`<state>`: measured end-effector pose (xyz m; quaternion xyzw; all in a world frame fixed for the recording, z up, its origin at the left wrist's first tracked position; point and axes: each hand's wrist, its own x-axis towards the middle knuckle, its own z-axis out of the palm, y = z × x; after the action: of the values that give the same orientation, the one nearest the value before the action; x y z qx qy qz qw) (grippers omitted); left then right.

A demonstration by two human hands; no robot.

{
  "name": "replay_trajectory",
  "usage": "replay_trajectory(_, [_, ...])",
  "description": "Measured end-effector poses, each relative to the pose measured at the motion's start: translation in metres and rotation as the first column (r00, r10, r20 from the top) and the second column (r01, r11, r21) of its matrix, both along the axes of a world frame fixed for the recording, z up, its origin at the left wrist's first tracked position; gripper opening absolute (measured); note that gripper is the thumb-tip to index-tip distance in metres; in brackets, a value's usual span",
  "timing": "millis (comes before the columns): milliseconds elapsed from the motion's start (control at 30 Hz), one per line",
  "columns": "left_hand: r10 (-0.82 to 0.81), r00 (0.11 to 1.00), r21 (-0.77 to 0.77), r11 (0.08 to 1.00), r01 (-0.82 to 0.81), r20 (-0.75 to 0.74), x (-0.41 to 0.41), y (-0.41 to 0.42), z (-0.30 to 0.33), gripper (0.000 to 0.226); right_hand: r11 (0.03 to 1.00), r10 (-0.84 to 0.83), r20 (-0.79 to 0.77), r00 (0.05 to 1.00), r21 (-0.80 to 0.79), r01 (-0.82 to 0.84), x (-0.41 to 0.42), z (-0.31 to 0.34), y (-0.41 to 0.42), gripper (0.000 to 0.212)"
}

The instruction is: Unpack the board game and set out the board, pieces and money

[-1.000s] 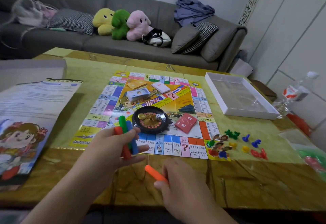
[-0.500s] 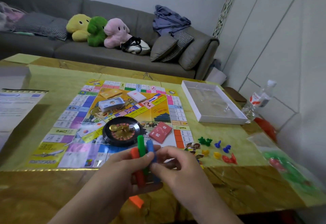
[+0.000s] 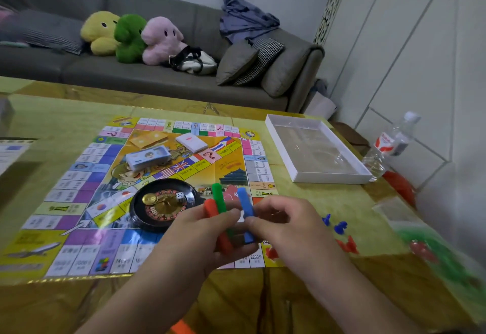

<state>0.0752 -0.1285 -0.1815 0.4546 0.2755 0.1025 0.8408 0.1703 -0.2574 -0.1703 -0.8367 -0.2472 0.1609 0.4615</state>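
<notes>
Left hand is wrapped round a little bundle of sticks – a red stick and a green stick – held upright over the near edge of the board. Right hand is right up against it, pinching the blue stick between thumb and finger. The board is laid flat on the table, with the roulette wheel, money and cards sitting on it.

Biggest risk, I'd guess: the bundle is loose, so pulling or pushing the blue one could spill the others – maybe onto the wheel. An orange stick lies at the bottom edge, mostly cut off. The pawns are blurry and partly behind the right hand, so I can't count them, and the bag on the right is just a smear.
</notes>
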Motion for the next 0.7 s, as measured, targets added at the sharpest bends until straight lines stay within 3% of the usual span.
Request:
replay_trajectory(167, [0.027,0.998,0.120,0.993,-0.021,-0.052,0.005,-0.004,-0.008,0.011,1.000,0.009,-0.031,0.999,-0.001,-0.009,0.005,-0.011,0.000,0.007])
replay_trajectory(300, [0.061,0.996,0.077,0.995,-0.056,-0.068,0.004,0.000,-0.013,0.010,0.988,-0.016,-0.141,0.990,0.147,0.037,0.004,-0.012,-0.001,0.007])
replay_trajectory(467, [-0.004,0.998,0.019,1.000,0.005,-0.064,-0.002,0.000,-0.015,0.014,0.975,-0.045,-0.201,0.979,0.204,0.087,0.003,-0.015,-0.002,0.006])
replay_trajectory(700, [-0.086,0.991,0.253,0.961,0.110,-0.106,-0.012,-0.001,-0.018,0.019,0.992,0.002,-0.095,0.995,0.125,0.010,-0.003,-0.021,-0.004,0.009])
